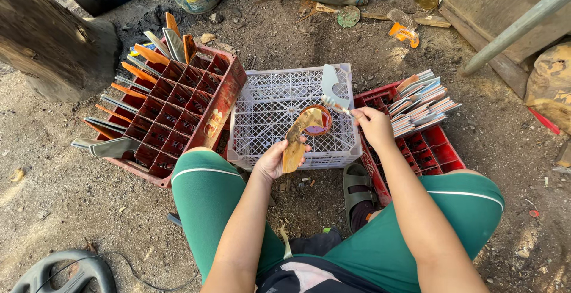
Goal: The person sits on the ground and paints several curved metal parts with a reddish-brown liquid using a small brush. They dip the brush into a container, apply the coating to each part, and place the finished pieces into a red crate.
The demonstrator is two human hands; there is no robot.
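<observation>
My left hand [272,160] grips a curved, blade-shaped piece [294,142] coated in orange-brown, holding it up over a white plastic crate [267,108]. My right hand [373,126] holds a small brush [336,106] by its handle, its tip close to the piece's upper end. Just behind the piece, a small round bowl [323,116] with brown liquid sits on the crate. A bare grey blade [330,82] rests at the crate's far right.
A red compartment crate [178,105] to the left holds several orange and grey blades round its edges. Another red crate [431,150] to the right carries a stack of blades [419,102]. Drums, cans and a log lie farther off on the dirt.
</observation>
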